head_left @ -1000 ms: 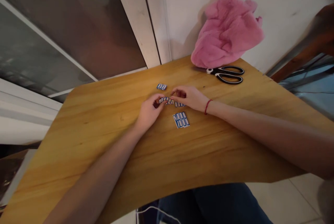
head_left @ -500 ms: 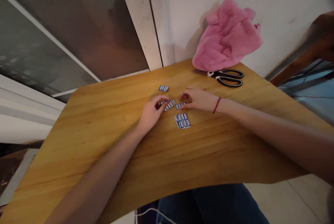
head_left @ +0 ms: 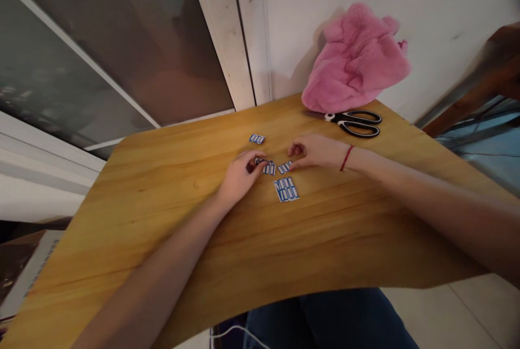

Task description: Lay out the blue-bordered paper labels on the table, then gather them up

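Observation:
Several small white labels with blue borders lie in groups near the middle of the wooden table. My left hand has its thumb and fingers closed on a fanned bunch of labels. My right hand is curled, its thumb at the right end of a short label strip; the grip on the strip is partly hidden. A larger sheet of labels, in two rows, lies just below both hands. Farther back sits a small stack of labels, apart from the hands.
Black-handled scissors lie at the back right, their blades hidden under a pink plush cloth that leans on the wall. A glass sliding door borders the back left of the table. A white cable hangs below the front edge.
The label strip at my right hand has turned to a slant. My left hand's bunch has shifted angle and looks less fanned. The whole view has moved slightly.

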Tool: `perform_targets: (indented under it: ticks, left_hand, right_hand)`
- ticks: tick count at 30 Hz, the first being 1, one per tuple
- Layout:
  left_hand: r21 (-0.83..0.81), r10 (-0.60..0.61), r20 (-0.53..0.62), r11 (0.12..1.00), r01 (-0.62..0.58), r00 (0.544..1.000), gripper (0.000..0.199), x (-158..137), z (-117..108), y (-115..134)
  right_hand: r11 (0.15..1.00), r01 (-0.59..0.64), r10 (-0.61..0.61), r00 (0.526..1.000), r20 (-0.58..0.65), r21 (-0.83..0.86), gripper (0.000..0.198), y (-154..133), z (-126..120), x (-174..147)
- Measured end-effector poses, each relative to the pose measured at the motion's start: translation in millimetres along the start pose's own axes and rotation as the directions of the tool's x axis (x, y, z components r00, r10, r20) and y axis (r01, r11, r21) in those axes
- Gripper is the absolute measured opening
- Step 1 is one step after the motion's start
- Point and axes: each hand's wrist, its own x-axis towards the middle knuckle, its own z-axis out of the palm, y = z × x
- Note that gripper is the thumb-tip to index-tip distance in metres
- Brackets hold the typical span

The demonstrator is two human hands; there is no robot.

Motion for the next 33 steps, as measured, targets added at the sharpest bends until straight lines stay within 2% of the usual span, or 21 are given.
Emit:
perform_targets:
  ticks: [5, 8, 11, 16, 19, 22, 25, 29, 33]
  left_hand:
    - [-0.037, 0.014, 0.119, 0.999, -0.01, 0.993, 0.03, 1, -6, -3]
    - [-0.094, -0.03, 0.18, 0.994, 0.047, 0.983, 0.031, 4, -9, -7]
    - [-0.122, -0.073, 0.169, 0.988, 0.094, 0.983, 0.025, 6, -9, -9]
    - [-0.119, -0.082, 0.131, 0.988, 0.098, 0.988, 0.014, 5, -5, -10]
    - [-0.136, -0.081, 0.133, 0.986, 0.099, 0.988, 0.014, 5, -4, -9]
    - [-0.172, -0.071, 0.135, 0.981, 0.094, 0.988, 0.015, 5, -5, -8]
    - [-0.224, -0.036, 0.158, 0.972, 0.071, 0.987, 0.016, 4, -7, -7]
    - [-0.269, 0.011, 0.202, 0.962, 0.044, 0.979, 0.019, 3, -10, -5]
    - [-0.156, 0.0, 0.154, 0.987, 0.024, 0.988, 0.019, 2, -10, -4]
  right_hand:
    - [0.998, 0.012, -0.017, 0.997, 0.075, 0.062, 0.02, 1, -2, 0]
    - [0.995, 0.014, -0.023, 0.995, 0.094, 0.098, 0.019, 1, 0, 2]
    - [0.99, 0.017, -0.033, 0.992, 0.118, 0.138, 0.017, 2, -1, 3]
    - [0.978, 0.047, -0.079, 0.986, 0.149, 0.205, 0.02, 3, -1, 3]
    - [0.939, 0.084, -0.114, 0.991, 0.071, 0.333, 0.024, 1, 6, 5]
    - [0.915, 0.096, -0.071, 0.994, -0.079, 0.392, 0.022, -5, 19, 9]
    - [0.922, 0.11, -0.053, 0.986, -0.161, 0.372, 0.017, -9, 31, 15]
    - [0.949, 0.106, -0.051, 0.981, -0.189, 0.297, 0.014, -11, 40, 15]
    - [0.963, 0.118, -0.061, 0.971, -0.23, 0.243, 0.013, -10, 43, 11]
